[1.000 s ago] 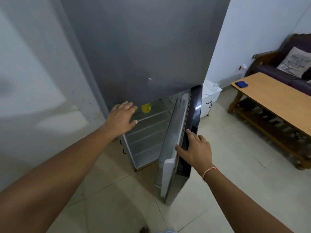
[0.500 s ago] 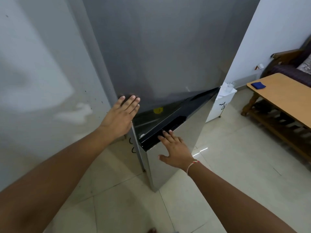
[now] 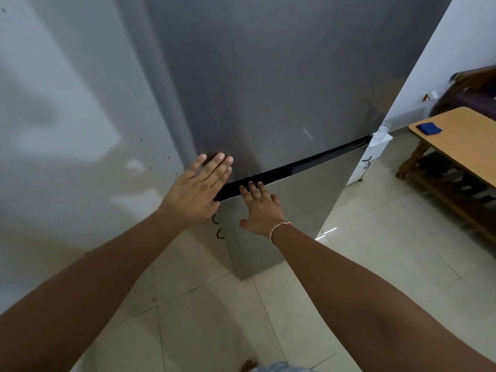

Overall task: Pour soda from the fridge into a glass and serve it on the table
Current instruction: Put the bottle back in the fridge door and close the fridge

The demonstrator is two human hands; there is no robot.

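A tall grey fridge [image 3: 281, 84] fills the middle of the view. Its lower door [image 3: 303, 205] sits flush against the body, with a black strip along its top edge. My left hand [image 3: 200, 187] lies flat on the upper door near its bottom left corner, fingers spread. My right hand [image 3: 261, 208] presses flat on the lower door just under the black strip, holding nothing. A clear glass [image 3: 384, 128] stands on a small white stand beside the fridge. The wooden table [image 3: 461, 146] is at the right. No soda is visible.
A white wall [image 3: 67, 116] runs close along the fridge's left side. The small white stand [image 3: 369, 162] is wedged between fridge and table. A blue cloth [image 3: 428, 128] lies on the table, and a dark sofa [image 3: 472, 95] stands behind it. Pale tiled floor [image 3: 375, 264] spreads below.
The lower fridge door swung from wide open to fully shut under my right hand. My left hand moved from the fridge's inner edge onto the upper door.
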